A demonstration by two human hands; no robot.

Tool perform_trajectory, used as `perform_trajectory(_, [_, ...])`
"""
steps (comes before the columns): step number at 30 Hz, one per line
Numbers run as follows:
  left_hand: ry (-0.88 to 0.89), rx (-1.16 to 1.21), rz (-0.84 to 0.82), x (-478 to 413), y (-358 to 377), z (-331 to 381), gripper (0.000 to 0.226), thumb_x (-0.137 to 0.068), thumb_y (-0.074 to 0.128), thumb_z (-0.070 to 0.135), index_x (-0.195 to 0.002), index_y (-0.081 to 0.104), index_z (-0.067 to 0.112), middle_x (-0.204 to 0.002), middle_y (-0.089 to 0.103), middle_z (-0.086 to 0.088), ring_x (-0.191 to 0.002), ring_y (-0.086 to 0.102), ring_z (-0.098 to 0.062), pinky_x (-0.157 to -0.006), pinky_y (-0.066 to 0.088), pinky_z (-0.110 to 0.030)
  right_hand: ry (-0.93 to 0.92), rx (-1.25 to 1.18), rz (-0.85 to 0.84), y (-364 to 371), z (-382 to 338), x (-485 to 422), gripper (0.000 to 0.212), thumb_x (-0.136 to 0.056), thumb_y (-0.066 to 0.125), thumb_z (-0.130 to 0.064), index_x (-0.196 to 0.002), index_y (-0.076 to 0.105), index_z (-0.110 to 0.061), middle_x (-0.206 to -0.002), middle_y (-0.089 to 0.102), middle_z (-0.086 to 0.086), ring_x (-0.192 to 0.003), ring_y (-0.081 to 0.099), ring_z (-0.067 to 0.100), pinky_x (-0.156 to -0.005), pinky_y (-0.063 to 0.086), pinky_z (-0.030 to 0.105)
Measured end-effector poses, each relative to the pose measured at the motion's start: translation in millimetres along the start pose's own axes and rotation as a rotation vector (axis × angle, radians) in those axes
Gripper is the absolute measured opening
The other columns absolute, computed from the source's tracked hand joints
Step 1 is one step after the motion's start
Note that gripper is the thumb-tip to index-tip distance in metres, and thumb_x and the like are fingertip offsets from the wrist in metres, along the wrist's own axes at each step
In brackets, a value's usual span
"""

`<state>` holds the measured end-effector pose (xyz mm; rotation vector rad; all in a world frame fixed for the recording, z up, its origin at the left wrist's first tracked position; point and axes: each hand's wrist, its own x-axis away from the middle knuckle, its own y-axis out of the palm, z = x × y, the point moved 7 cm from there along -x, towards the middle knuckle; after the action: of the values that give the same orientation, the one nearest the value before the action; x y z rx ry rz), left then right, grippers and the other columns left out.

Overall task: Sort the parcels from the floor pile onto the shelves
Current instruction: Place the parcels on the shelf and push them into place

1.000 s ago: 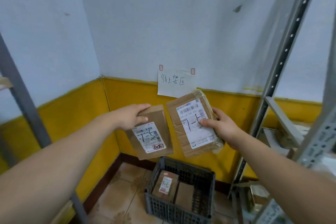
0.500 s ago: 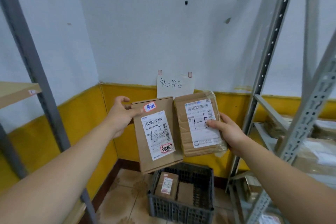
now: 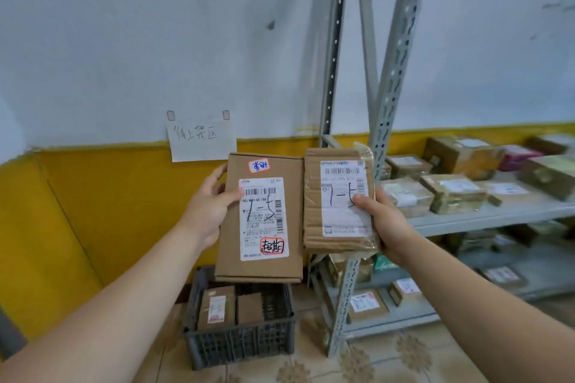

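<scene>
Parcels in hand: two, held up side by side in front of the wall, labels toward the camera, inner edges touching or nearly so (cannot tell which).

Far left: yellow wall band [image 3: 124, 196] under white wall.

The left hand [image 3: 207, 214] grips the flat brown parcel [image 3: 264, 267] by its left edge. The thumb is clamped on the front at the label's corner, and the fingers [image 3: 214, 179] are curled round behind. This parcel is upright, with a handwritten mark on the label, one red-bordered sticker near the top and another at the label's foot.

A paper note [image 3: 201, 140] is taped to the wall just above and to the left; its lower right corner meets the parcel's top edge in view.

Below, a black crate [image 3: 239, 345] sits on the floor tiles [image 3: 404, 364]. It holds two small brown boxes [image 3: 217, 308] side by side, the left one labelled. The flat brown parcel's lower edge covers the crate's far rim.

The right hand [image 3: 389, 227] holds the taped parcel [image 3: 337, 199] (corrugated card under clear film) by its right edge. The thumb is pressed on the label; the other fingers are behind the parcel, out of sight.

Obstruction: a grey rack upright [image 3: 389, 102] stands directly behind the taped parcel, between it and the shelves.

Right of the hand, the middle shelf [image 3: 485, 216] is already crowded with shelved parcels [image 3: 454, 191], some wrapped in film. The lower shelf [image 3: 404, 322] carries more labelled boxes [image 3: 367, 305] near its front edge.
</scene>
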<state>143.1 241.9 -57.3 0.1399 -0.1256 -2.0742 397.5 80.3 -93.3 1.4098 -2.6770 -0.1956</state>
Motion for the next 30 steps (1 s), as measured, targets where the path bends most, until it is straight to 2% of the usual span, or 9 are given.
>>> perform_trajectory(4, [-0.024, -0.161, -0.254, 9.5, 87.5, -6.6, 0.086, -0.09, 0.052, -0.009, -0.147, 0.022, 0.049, -0.112, 0.071, -0.006, -0.098, 0.07, -0.028, -0.073, 0.058, -0.047, -0.013, -0.036, 0.105, -75.0, -17.9, 27.5, 0.039, -0.096, 0.059, -0.016, -0.132, 0.051, -0.027, -0.116, 0.072, 0.011, -0.1, 0.071, 0.035, -0.085, 0.057, 0.052])
perform_trajectory(7, [-0.026, -0.184, -0.25, 18.4, 155.5, -13.0, 0.072, -0.091, 0.056, -0.005, -0.138, 0.028, 0.041, -0.113, 0.066, -0.011, -0.093, 0.069, -0.031, -0.068, 0.058, -0.046, -0.022, -0.05, 0.208, -144.5, -29.5, 52.5, 0.038, -0.097, 0.058, -0.015, -0.133, 0.051, -0.027, -0.116, 0.072, 0.011, -0.101, 0.07, 0.036, -0.086, 0.057, 0.052])
perform_trajectory(10, [0.001, -0.164, -0.248, 31.0, 229.4, -24.2, 0.054, -0.091, 0.062, 0.004, -0.131, 0.034, 0.029, -0.119, 0.061, -0.014, -0.095, 0.067, -0.031, -0.077, 0.057, -0.049, -0.03, -0.052, 0.301, -223.2, -41.5, 80.3, 0.036, -0.097, 0.057, -0.017, -0.132, 0.051, -0.026, -0.116, 0.072, 0.013, -0.101, 0.07, 0.037, -0.09, 0.055, 0.056])
perform_trajectory(14, [-0.007, -0.148, -0.498, 61.5, 348.1, -47.8, 0.065, -0.095, 0.056, 0.004, -0.138, 0.034, 0.046, -0.115, 0.066, 0.002, -0.096, 0.069, -0.017, -0.076, 0.059, -0.038, -0.042, -0.077, 0.433, -335.5, -56.2, 118.3, 0.033, -0.098, 0.058, -0.019, -0.13, 0.052, -0.019, -0.116, 0.071, 0.013, -0.1, 0.07, 0.036, -0.091, 0.055, 0.057])
perform_trajectory(16, [0.001, -0.189, -0.557, 72.5, 402.3, -61.8, 0.074, -0.094, 0.056, 0.001, -0.145, 0.027, 0.046, -0.118, 0.066, 0.002, -0.101, 0.068, -0.019, -0.083, 0.058, -0.043, -0.054, -0.078, 0.476, -385.6, -61.8, 137.8, 0.035, -0.098, 0.058, -0.02, -0.132, 0.051, -0.018, -0.116, 0.071, 0.013, -0.101, 0.071, 0.035, -0.091, 0.055, 0.055])
perform_trajectory(18, [0.001, -0.214, -0.537, 78.6, 447.9, -73.8, 0.072, -0.094, 0.057, 0.002, -0.146, 0.026, 0.04, -0.12, 0.065, -0.002, -0.099, 0.068, -0.022, -0.08, 0.057, -0.042, -0.073, -0.08, 0.517, -429.2, -67.3, 156.8, 0.034, -0.099, 0.056, -0.021, -0.133, 0.051, -0.019, -0.116, 0.071, 0.012, -0.101, 0.071, 0.034, -0.091, 0.055, 0.055])
perform_trajectory(21, [-0.007, -0.228, -0.48, 81.3, 502.2, -91.4, 0.054, -0.092, 0.063, 0.009, -0.133, 0.036, 0.032, -0.121, 0.06, -0.009, -0.094, 0.067, -0.024, -0.069, 0.058, -0.038, -0.092, -0.062, 0.581, -486.2, -77.1, 178.2, 0.035, -0.099, 0.057, -0.022, -0.134, 0.051, -0.02, -0.116, 0.072, 0.01, -0.1, 0.071, 0.032, -0.093, 0.054, 0.055])
perform_trajectory(25, [0.0, -0.193, -0.492, 78.1, 563.1, -108.3, 0.042, -0.094, 0.061, 0.014, -0.127, 0.044, 0.034, -0.111, 0.059, -0.002, -0.088, 0.067, -0.02, -0.06, 0.055, -0.031, -0.103, -0.039, 0.647, -546.3, -85.5, 187.0, 0.037, -0.097, 0.061, -0.023, -0.133, 0.051, -0.021, -0.116, 0.072, 0.008, -0.1, 0.072, 0.031, -0.094, 0.054, 0.054])
perform_trajectory(30, [-0.012, -0.194, -0.492, 43.5, 625.6, -136.5, 0.029, -0.098, 0.056, 0.018, -0.122, 0.05, 0.032, -0.118, 0.063, -0.001, -0.098, 0.065, -0.018, -0.076, 0.056, -0.037, -0.081, -0.061, 0.71, -604.0, -78.2, 167.1, 0.034, -0.097, 0.061, -0.024, -0.13, 0.052, -0.025, -0.111, 0.074, 0.005, -0.097, 0.073, 0.031, -0.093, 0.054, 0.055])
